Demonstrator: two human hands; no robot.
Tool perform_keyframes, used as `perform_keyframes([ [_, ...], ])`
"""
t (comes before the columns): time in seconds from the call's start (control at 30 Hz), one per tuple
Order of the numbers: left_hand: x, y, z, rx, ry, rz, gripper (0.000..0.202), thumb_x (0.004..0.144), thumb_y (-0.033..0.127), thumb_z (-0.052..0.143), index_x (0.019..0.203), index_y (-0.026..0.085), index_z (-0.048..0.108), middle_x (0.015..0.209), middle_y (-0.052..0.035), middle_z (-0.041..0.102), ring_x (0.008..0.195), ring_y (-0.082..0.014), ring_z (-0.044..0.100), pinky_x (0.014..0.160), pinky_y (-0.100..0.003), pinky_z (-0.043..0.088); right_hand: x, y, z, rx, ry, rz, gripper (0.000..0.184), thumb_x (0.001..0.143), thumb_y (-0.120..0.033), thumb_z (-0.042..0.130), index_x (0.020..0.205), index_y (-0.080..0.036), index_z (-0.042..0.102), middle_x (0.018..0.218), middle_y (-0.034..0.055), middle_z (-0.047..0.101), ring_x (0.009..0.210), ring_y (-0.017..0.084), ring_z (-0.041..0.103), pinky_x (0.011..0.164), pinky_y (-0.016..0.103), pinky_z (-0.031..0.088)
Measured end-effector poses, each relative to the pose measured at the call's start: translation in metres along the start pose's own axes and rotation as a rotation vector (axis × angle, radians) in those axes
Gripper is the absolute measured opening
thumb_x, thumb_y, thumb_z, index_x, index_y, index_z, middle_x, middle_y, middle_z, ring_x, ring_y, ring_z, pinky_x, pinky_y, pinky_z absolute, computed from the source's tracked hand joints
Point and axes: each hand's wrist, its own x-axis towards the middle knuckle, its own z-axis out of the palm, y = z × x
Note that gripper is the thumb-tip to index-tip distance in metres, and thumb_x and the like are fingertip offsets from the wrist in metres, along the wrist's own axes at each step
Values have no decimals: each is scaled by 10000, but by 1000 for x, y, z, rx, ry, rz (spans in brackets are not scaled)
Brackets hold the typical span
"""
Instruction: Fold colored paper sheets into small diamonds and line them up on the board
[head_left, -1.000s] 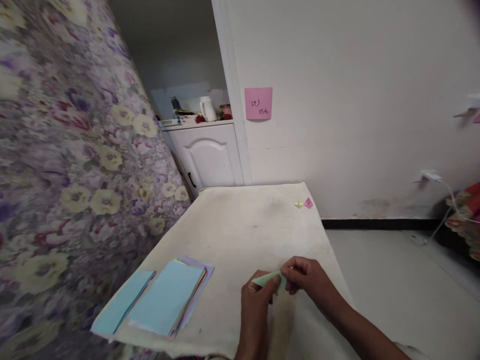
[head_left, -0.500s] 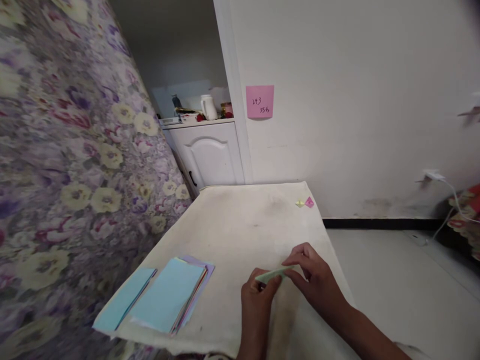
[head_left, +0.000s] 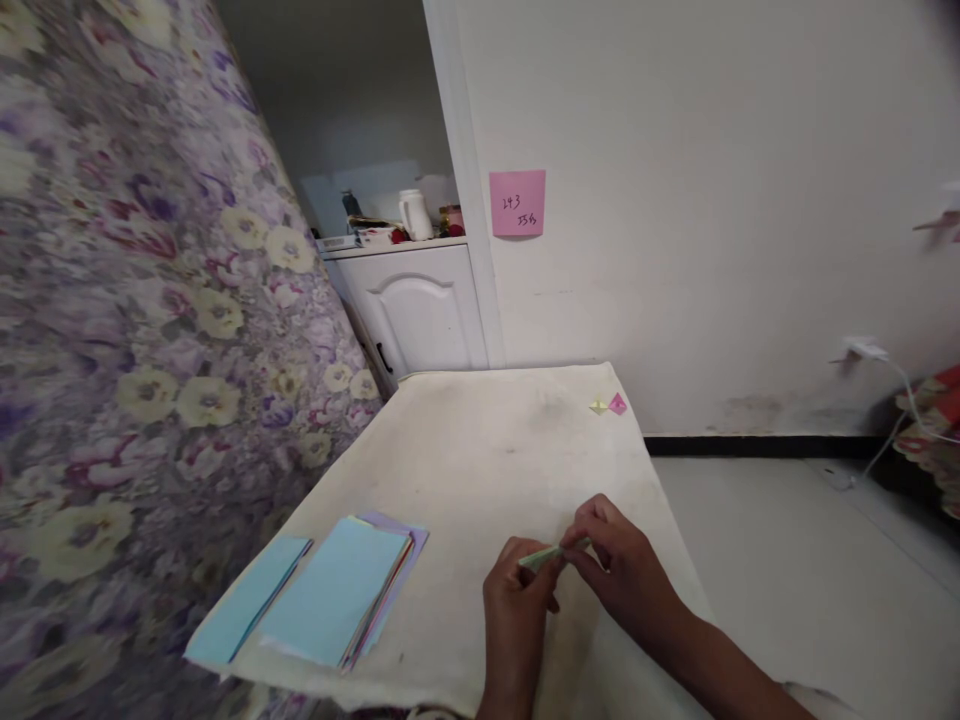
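Note:
A small folded piece of light green paper is held above the front right part of the table. My left hand pinches it from the left, thumb on the near side. From the right, my right hand grips its other end between thumb and fingertips, close to the left thumb. Fingers cover much of the paper, so its full shape is hidden. Near the table's far right corner lie a yellow folded paper piece and a pink one, side by side.
At the front left lie a stack of coloured paper sheets, light blue on top, and a narrower blue stack. A floral curtain hangs along the left. Behind are a white cabinet and a wall with a pink note.
My right hand has shifted slightly left and down, its fingertips closer to my left thumb. Less of the green paper shows between the hands now.

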Motion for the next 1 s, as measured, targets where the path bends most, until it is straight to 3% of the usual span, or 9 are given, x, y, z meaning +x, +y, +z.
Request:
perform_keyframes([
  [0.13,-1,-1,0,-18,-40,-128,185,701,329,638,738,149,652,602,-13,608,543,-161,610,411,-193,361,0,0,1,11,-14,16,81,789,-147,519,777,-205,574,793,-1,499,537,91,429,517,228,372],
  [0.23,-1,-2,-1,-64,-51,-154,184,693,319,642,736,141,665,613,-36,650,635,-205,652,491,-225,443,0,-1,2,36,-20,17,83,783,-141,520,783,-202,576,796,2,502,529,88,426,507,224,380],
  [0.47,3,-11,-2,-88,-52,-145,150,662,286,665,711,146,686,647,-46,680,667,-192,627,612,-275,499,-1,-1,1,37,-34,-30,129,782,-116,489,790,-205,581,818,7,489,579,96,464,517,218,382],
  [0.7,5,-22,-2,-26,-70,-90,125,688,261,632,719,151,681,607,-16,630,605,-151,570,589,-251,465,-2,0,3,11,-67,-41,198,759,-49,472,808,-209,580,845,4,467,643,104,479,554,221,380],
  [1.0,5,-20,-2,38,-61,-48,96,679,243,630,690,159,675,564,10,583,577,-135,520,550,-220,400,-2,-1,3,17,-72,-24,212,744,-32,480,814,-207,576,854,1,467,638,101,480,554,222,382],
])
